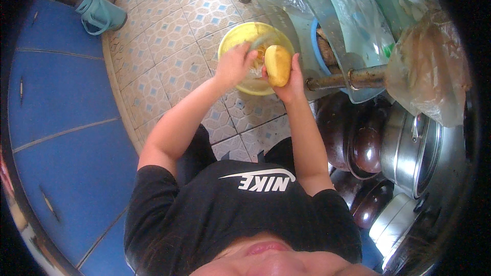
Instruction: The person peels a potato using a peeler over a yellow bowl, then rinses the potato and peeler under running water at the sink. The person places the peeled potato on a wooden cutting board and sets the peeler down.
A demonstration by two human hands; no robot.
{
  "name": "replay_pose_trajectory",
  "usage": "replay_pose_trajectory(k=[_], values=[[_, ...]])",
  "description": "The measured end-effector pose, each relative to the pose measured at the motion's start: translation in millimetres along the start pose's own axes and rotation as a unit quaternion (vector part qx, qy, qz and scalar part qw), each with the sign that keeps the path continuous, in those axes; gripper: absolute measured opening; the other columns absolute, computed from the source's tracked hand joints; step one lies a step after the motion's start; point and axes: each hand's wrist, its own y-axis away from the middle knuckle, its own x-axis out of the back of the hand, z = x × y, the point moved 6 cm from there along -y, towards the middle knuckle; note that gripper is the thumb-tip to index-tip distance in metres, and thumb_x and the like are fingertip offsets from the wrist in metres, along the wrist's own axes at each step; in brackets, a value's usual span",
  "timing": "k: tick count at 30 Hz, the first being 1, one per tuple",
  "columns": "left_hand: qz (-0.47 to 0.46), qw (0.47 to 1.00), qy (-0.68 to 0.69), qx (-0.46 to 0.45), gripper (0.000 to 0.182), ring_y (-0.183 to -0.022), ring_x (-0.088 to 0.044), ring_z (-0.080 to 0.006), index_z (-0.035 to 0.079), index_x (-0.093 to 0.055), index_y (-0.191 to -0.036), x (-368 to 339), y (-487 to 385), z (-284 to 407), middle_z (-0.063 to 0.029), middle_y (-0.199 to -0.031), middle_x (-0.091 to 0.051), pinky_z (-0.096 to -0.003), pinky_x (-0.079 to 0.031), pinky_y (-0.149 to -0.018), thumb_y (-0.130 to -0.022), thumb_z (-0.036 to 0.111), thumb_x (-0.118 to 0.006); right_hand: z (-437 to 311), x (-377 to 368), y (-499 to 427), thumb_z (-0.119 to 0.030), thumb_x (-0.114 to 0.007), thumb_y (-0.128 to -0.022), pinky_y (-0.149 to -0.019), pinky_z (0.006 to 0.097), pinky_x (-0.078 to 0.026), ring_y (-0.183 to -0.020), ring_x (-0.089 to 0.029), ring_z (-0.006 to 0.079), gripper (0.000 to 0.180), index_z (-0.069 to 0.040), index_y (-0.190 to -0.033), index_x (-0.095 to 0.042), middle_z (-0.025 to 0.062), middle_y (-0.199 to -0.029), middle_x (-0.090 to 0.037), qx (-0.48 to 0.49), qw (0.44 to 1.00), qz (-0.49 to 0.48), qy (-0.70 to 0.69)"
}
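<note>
My right hand (290, 84) holds a yellow, oval, largely peeled potato (278, 66), palm turned up beneath it. Just left of the potato, my left hand (234, 64) is closed around a blurred, grey-green tool (262, 40), perhaps a peeler or knife; its exact kind cannot be told. Both hands are over a round yellow plastic basin (227, 34) on the tiled floor. Pale and yellowish peelings (256, 69) lie inside it, partly hidden by the hands.
Blue cabinet doors (65, 92) line the left side, with a light-blue jug-like container (100, 14) near them. At right are a rusty metal pipe (364, 77), plastic bags (425, 69), a blue-rimmed basin (315, 46), dark brown pots (366, 149) and a steel pot (399, 153).
</note>
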Motion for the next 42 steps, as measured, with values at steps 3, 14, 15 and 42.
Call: replay_pose_trajectory(k=[3,14,15,42], values=[[-0.064,0.983,-0.114,-0.130,0.025,-0.074,-0.061,-0.0324,0.007,-0.054,-0.099,1.1,22.5,32.7,-0.0138,-0.078,-0.060,-0.0421,-0.047,-0.063,-0.086,0.029,-0.051,-3.0,5.4,-2.7,-0.059,-0.031,-0.089,-0.078,0.0403,-0.048,-0.092,-0.058,0.0253,0.060,-0.010,-0.119,-0.048,0.0087,-0.107,-0.058,0.021,0.999,-0.012,0.026],[-0.066,0.963,-0.139,-0.220,0.023,-0.065,-0.061,-0.0286,0.010,-0.055,-0.095,5.2,30.8,62.7,-0.0096,-0.072,-0.059,-0.0397,-0.048,-0.056,-0.079,0.027,-0.057,-14.3,-1.7,1.0,-0.053,-0.035,-0.091,-0.085,0.0392,-0.047,-0.100,-0.058,0.0230,0.055,-0.008,-0.119,-0.050,0.0088,-0.110,-0.059,0.064,0.995,0.014,0.079],[-0.063,0.966,-0.147,-0.202,0.023,-0.066,-0.061,-0.0287,0.010,-0.055,-0.095,4.8,29.2,59.7,-0.0097,-0.072,-0.059,-0.0398,-0.048,-0.056,-0.080,0.027,-0.057,-13.5,-1.9,1.0,-0.054,-0.035,-0.091,-0.081,0.0388,-0.048,-0.096,-0.059,0.0230,0.055,-0.009,-0.119,-0.050,0.0086,-0.108,-0.060,0.051,0.995,0.028,0.081],[0.021,0.996,-0.068,0.051,0.031,-0.070,-0.064,-0.0308,0.009,-0.054,-0.104,12.8,-5.8,-9.4,-0.0137,-0.086,-0.064,-0.0428,-0.049,-0.062,-0.086,0.033,-0.053,-1.8,-7.3,10.0,-0.051,-0.043,-0.089,-0.061,0.0380,-0.053,-0.090,-0.060,0.0178,0.050,-0.011,-0.119,-0.049,0.0062,-0.108,-0.059,-0.019,0.986,0.023,0.161]])
